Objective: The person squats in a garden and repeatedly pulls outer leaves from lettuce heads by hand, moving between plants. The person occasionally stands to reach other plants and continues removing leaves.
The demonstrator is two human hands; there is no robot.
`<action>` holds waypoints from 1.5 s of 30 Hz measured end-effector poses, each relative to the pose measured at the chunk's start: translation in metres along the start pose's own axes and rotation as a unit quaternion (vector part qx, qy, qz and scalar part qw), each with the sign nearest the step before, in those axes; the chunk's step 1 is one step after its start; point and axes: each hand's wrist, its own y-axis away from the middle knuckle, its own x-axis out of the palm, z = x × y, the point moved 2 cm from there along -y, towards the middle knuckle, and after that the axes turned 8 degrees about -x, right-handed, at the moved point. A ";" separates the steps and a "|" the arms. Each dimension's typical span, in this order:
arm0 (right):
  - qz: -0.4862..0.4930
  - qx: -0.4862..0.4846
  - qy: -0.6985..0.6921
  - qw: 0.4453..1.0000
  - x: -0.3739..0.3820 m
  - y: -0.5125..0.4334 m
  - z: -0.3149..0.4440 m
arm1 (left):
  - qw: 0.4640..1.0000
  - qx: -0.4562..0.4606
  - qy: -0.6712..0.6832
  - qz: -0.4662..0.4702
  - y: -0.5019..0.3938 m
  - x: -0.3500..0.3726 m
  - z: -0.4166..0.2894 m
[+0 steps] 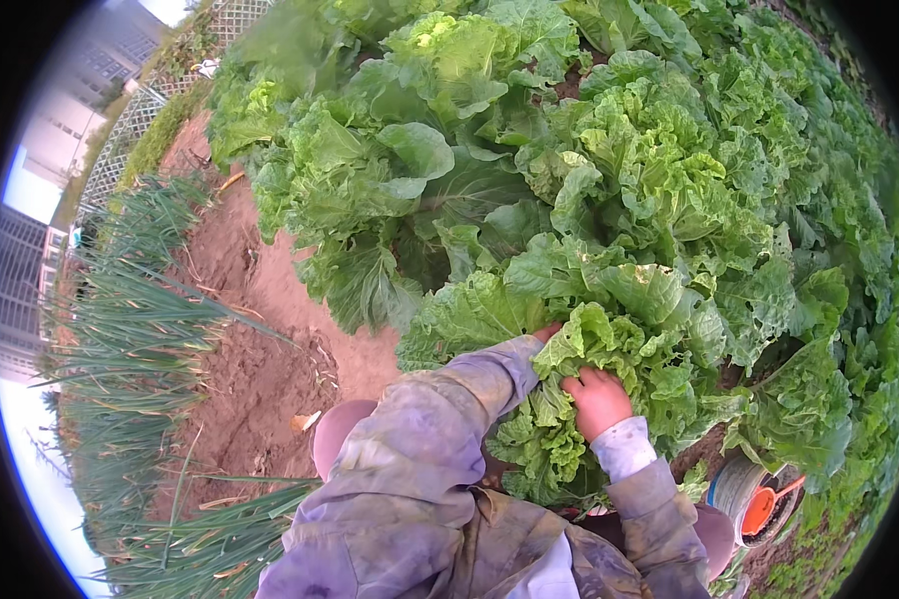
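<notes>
Both of my hands are among the leaves of a leafy Chinese cabbage (607,337) just in front of me. My left hand (547,332) reaches in at the plant's left side, mostly hidden by leaves, so its fingers cannot be made out. On the near side, my right hand (598,400) has its fingers curled into the crinkled inner leaves and grips them. Some outer leaves have holes and browned edges. A broad green leaf (487,311) spreads out beyond my left wrist.
More cabbages (457,67) grow densely ahead and to the right. A bucket (734,494) holding an orange scoop (760,511) stands at my lower right. Green onions (142,329) line the left, past bare soil (270,389). A lattice fence (123,135) stands farther off.
</notes>
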 end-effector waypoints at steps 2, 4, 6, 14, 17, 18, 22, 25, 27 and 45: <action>-0.010 0.003 -0.009 1.000 0.001 0.000 0.000 | 1.000 0.000 -0.010 -0.001 0.001 0.000 -0.003; -0.021 0.000 -0.011 1.000 0.002 0.001 -0.003 | 1.000 0.002 -0.018 0.003 0.002 -0.001 -0.005; -0.010 0.001 -0.008 1.000 0.001 0.002 -0.001 | 1.000 0.000 -0.028 0.004 0.003 -0.004 -0.008; 0.018 0.022 -0.026 0.999 -0.003 0.003 -0.001 | 0.998 -0.012 -0.058 0.015 0.014 -0.021 -0.016; 0.031 0.033 -0.034 0.998 -0.006 0.005 -0.001 | 0.997 -0.015 -0.066 0.027 0.014 -0.020 -0.018; 0.033 0.030 -0.035 0.998 -0.006 0.003 -0.001 | 0.997 -0.016 -0.072 0.029 0.015 -0.020 -0.018; 0.029 0.029 -0.028 0.999 -0.004 0.002 -0.001 | 0.996 -0.020 -0.085 0.032 0.016 -0.023 -0.021; 0.017 0.028 -0.019 0.999 -0.003 0.003 -0.001 | 0.994 -0.017 -0.099 0.041 0.010 -0.018 -0.023; 0.012 0.023 -0.017 1.000 -0.001 0.002 -0.001 | 0.992 -0.015 -0.114 0.042 0.013 -0.021 -0.025; 0.031 0.245 -0.076 0.966 -0.134 0.111 0.002 | 0.940 0.120 -0.292 -0.131 0.266 -0.128 -0.218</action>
